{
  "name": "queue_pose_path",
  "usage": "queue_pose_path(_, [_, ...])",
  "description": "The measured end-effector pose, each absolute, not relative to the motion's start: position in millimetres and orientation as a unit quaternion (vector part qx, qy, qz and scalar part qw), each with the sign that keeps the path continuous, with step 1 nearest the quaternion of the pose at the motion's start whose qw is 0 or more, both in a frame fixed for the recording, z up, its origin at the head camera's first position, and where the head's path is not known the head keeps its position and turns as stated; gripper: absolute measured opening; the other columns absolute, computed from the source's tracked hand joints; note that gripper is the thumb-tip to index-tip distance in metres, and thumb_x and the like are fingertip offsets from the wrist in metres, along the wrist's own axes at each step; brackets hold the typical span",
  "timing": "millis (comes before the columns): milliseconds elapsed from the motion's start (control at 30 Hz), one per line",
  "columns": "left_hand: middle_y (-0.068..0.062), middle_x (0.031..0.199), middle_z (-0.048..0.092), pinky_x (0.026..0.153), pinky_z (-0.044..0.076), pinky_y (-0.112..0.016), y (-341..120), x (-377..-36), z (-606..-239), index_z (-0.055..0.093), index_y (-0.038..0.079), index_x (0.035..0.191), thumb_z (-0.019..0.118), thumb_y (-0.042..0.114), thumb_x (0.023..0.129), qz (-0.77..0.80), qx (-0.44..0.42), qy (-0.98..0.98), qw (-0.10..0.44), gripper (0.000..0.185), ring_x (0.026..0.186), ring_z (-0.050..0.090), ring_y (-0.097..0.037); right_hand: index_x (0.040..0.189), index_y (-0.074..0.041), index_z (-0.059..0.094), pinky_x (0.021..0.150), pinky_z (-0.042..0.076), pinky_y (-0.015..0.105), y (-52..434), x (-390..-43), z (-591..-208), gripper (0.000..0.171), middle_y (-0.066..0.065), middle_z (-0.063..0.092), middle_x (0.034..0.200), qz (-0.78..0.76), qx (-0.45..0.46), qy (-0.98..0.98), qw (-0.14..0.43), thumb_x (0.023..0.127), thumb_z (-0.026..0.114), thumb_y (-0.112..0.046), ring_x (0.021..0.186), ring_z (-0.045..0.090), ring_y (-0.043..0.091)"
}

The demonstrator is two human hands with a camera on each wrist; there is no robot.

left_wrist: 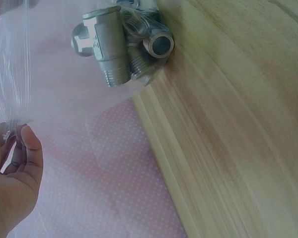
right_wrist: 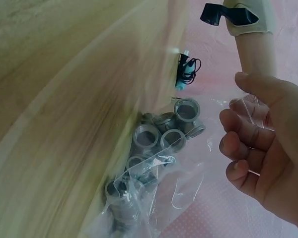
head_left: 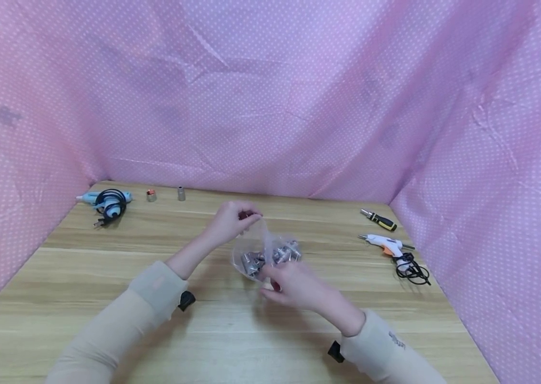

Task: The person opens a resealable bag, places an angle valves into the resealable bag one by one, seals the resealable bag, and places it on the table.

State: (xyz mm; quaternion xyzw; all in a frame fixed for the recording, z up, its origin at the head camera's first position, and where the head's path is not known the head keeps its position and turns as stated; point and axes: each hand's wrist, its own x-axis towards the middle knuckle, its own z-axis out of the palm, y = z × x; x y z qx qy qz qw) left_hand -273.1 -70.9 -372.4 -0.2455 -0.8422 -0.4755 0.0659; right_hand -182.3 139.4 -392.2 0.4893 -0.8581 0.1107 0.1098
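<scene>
At frame centre, the left hand (head_left: 232, 220) pinches the clear bag (head_left: 264, 249) at its top edge while the right hand (head_left: 289, 282) curls fingers round its lower edge, keeping the metal fittings (head_left: 270, 257) gathered inside above the table (head_left: 83, 277).

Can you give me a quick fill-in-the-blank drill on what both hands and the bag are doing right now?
1. Both hands hold a clear plastic bag full of ____ pipe fittings.
2. The left hand pinches the bag's ____ edge.
3. The white glue gun lies on the table's ____ side.

Missing words: metal; top; right
</scene>
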Motion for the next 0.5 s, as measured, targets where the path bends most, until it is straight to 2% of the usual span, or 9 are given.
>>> queue_pose_path(67, [-0.002, 0.064, 0.063, 0.044, 0.051, -0.027, -73, -273, -371, 0.072, 0.006, 0.095, 0.063, 0.018, 0.091, -0.477, -0.241, -0.843, 0.067, 0.015, 0.056, 0.061, -0.030, 0.083, -0.016, 0.061, 0.048, 0.034, 0.007, 141, -184, -393, 0.017, -0.010, 0.056, 0.063, 0.128, 0.487, -0.857, 0.109, 0.081, 0.074, -0.027, 0.055, 0.044, -0.002])
queue_pose_path(167, [-0.003, 0.063, 0.063, 0.046, 0.052, -0.028, -77, -272, -366, 0.071, 0.006, 0.095, 0.063, 0.018, 0.091, -0.474, -0.239, -0.844, 0.076, 0.015, 0.054, 0.061, -0.027, 0.076, -0.016, 0.056, 0.052, 0.038, 0.006, 146, -188, -389, 0.021, -0.008, 0.057, 0.067, 0.166, 0.492, -0.845, 0.125, 0.079, 0.076, -0.023, 0.059, 0.048, 0.000])
queue_pose_path(333, [-0.008, 0.064, 0.064, 0.046, 0.053, -0.030, -83, -271, -349, 0.071, 0.002, 0.093, 0.064, 0.012, 0.090, -0.471, -0.258, -0.836, 0.113, 0.012, 0.049, 0.057, -0.014, 0.076, -0.013, 0.057, 0.054, 0.045, 0.009, 159, -197, -368, 0.018, -0.005, 0.060, 0.070, 0.223, 0.523, -0.805, 0.172, 0.078, 0.075, -0.012, 0.061, 0.054, 0.004])
queue_pose_path(500, [-0.009, 0.067, 0.067, 0.042, 0.050, -0.024, -88, -269, -319, 0.073, 0.001, 0.091, 0.066, 0.011, 0.088, -0.452, -0.267, -0.835, 0.163, 0.012, 0.047, 0.058, -0.017, 0.081, -0.009, 0.061, 0.062, 0.052, 0.013, 176, -206, -329, 0.012, 0.000, 0.065, 0.076, 0.237, 0.536, -0.786, 0.194, 0.078, 0.073, -0.008, 0.069, 0.061, 0.008])
